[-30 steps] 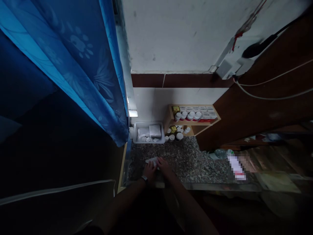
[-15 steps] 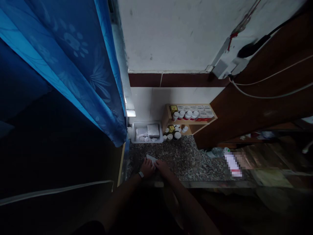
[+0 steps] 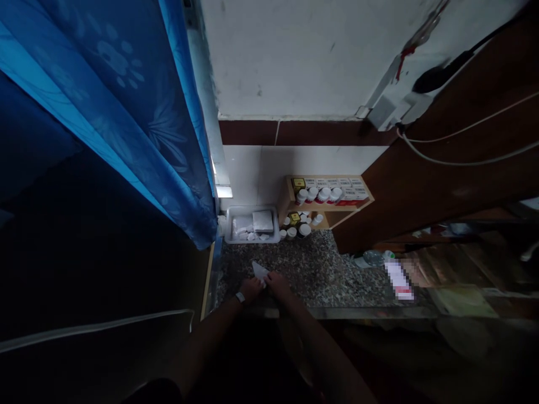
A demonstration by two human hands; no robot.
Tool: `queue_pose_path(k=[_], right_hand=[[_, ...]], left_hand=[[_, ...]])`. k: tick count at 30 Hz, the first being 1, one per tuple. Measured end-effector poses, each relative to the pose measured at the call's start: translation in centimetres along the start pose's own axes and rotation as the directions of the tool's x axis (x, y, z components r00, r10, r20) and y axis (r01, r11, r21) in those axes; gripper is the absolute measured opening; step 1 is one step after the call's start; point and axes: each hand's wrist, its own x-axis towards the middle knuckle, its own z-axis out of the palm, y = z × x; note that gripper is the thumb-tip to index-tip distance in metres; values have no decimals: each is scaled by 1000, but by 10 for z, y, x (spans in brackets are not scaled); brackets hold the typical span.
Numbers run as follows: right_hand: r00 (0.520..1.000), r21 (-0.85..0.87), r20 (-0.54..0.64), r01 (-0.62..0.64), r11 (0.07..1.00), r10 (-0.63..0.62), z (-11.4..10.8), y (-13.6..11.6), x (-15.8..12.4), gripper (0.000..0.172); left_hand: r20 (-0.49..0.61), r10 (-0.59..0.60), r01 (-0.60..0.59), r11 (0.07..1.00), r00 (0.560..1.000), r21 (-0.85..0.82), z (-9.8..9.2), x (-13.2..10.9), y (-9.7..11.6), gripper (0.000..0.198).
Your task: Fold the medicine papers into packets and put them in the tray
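Observation:
A small white folded paper (image 3: pixel 260 271), pointed at its far end, lies at the front of the speckled stone counter (image 3: pixel 311 275). My left hand (image 3: pixel 251 288), with a pale band at the wrist, grips its near left edge with bent fingers. On the near right edge, my right hand (image 3: pixel 277 282) has its fingers closed on the same paper. Both hands cover the paper's lower part. Behind them stands a clear plastic tray (image 3: pixel 252 242) with a stack of white paper sheets (image 3: pixel 263 221) and several small white folded pieces in it.
Right of the tray, a wooden shelf (image 3: pixel 351 207) holds white bottles (image 3: pixel 323 195) and small boxes (image 3: pixel 353 193). A blue curtain (image 3: pixel 168 140) hangs at the left. A clear bottle (image 3: pixel 374 257) lies at the right, near a blurred-out white and red item (image 3: pixel 399 279).
My left hand has slid off the top of the paper down to its near edge, so more of the paper's pointed shape shows. The right hand still holds the right side.

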Motion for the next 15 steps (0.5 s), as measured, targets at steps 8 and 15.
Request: queue_pose_path(k=[8,15], right_hand=[[998,2,-57,12,1000,-12,1,1,-1,25],[981,121,-67,-171,978,180,12,7,16,20]], left_hand=[[-87,-327,294,917,941,-271,-2,2,-6,21],[-99,-549,377,682,830,-627,7,21,-11,14]])
